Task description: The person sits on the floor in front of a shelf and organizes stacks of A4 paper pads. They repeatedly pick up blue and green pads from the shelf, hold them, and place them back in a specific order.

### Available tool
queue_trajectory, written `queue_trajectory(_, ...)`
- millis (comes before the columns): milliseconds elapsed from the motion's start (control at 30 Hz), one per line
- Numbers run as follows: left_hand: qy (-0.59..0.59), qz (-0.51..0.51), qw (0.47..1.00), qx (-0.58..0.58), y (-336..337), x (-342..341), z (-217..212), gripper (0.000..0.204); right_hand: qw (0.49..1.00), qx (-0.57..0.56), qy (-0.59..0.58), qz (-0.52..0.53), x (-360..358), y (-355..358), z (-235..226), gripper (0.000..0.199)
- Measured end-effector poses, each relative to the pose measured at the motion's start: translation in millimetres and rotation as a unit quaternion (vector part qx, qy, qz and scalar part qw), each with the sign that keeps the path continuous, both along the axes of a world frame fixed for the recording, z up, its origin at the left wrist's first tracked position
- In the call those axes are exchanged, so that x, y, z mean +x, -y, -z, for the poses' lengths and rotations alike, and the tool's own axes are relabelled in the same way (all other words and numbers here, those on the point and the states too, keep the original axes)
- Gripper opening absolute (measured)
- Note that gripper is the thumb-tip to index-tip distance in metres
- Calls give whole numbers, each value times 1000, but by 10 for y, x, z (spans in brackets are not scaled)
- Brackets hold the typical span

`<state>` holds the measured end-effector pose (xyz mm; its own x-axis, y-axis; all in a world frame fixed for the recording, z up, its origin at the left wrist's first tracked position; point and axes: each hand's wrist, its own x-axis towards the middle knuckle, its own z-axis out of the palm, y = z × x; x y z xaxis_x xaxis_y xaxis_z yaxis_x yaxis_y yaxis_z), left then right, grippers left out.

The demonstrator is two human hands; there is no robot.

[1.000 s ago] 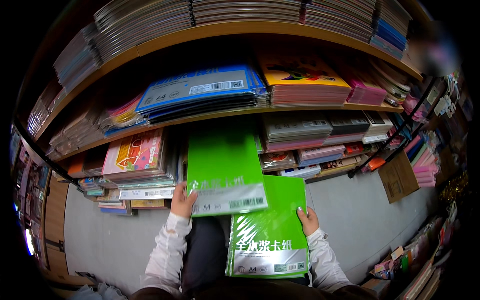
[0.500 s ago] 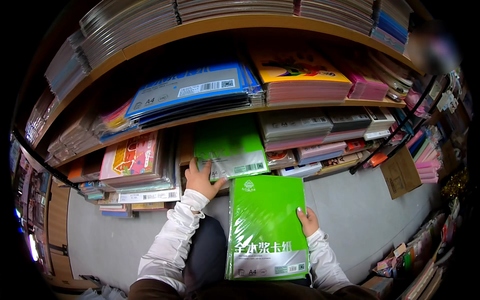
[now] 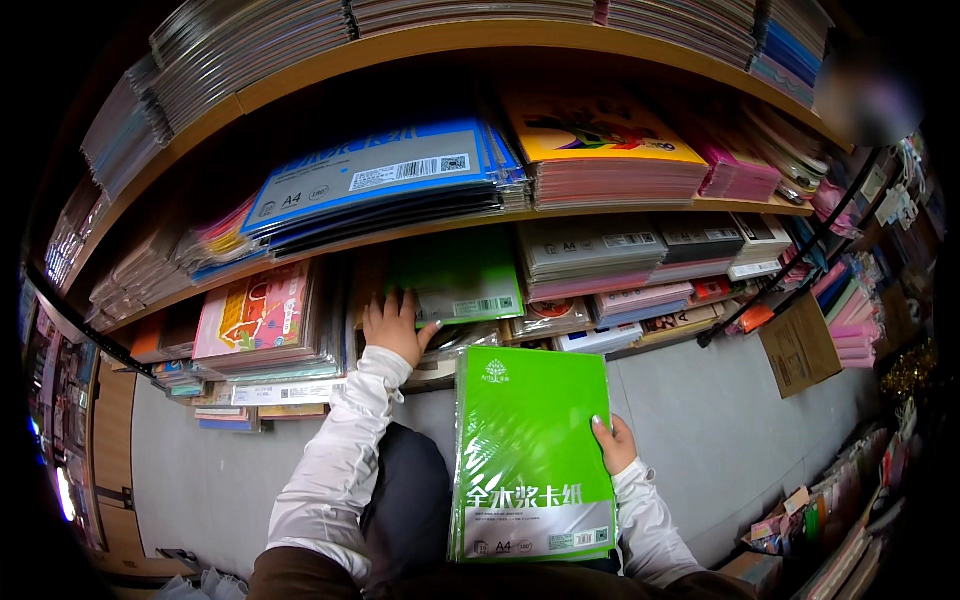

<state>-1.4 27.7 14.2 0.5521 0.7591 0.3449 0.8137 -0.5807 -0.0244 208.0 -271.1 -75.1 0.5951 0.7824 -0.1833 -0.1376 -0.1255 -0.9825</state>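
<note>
Left hand [image 3: 393,325] reaches forward onto the lower shelf [image 3: 640,345], fingers spread fairly wide, palm down, pressing on the near edge of a green paper pack [image 3: 455,285] that lies flat in the shelf slot. That pack sits under the wooden shelf board [image 3: 400,232], just left of a grey-and-pink stack [image 3: 590,262]. Whether the fingers grip the pack's edge or only rest on it is hard to say from this angle.

Right hand [image 3: 615,445] holds a second green pack [image 3: 530,455], wrapped in shiny film, upright and close to the body; thumb and fingertips clamp its right edge. White band along its bottom.

Both sleeves are white; dark trousers between them.

Above the board: a blue pack stack [image 3: 375,185] tilted toward the camera, and a yellow-topped pink stack [image 3: 600,150] beside it on the right. Left of the reaching hand: a stack with a pink-and-orange cover [image 3: 255,315]. Grey floor [image 3: 710,430] below, a brown cardboard box [image 3: 798,345] at right.
</note>
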Motion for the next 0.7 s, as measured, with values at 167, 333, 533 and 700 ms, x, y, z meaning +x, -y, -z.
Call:
queue_trajectory(167, 15, 10, 996, -85, -271, 62, -43, 64, 1000, -4, -15, 7, -24, -26, -9, 29)
queue_trajectory(333, 23, 2, 995, -101, -332, 84, 5, 68, 999, -10, -38, -3, -34, -40, -79, 29)
queue_trajectory(533, 38, 10, 998, -51, -326, 83, 82, 69, 1000, -7, -25, -9, -8, -24, -9, 28)
queue_trajectory(700, 37, 8, 998, -44, -353, 69, 138, 67, 999, -6, -35, -9, -22, -44, -35, 28)
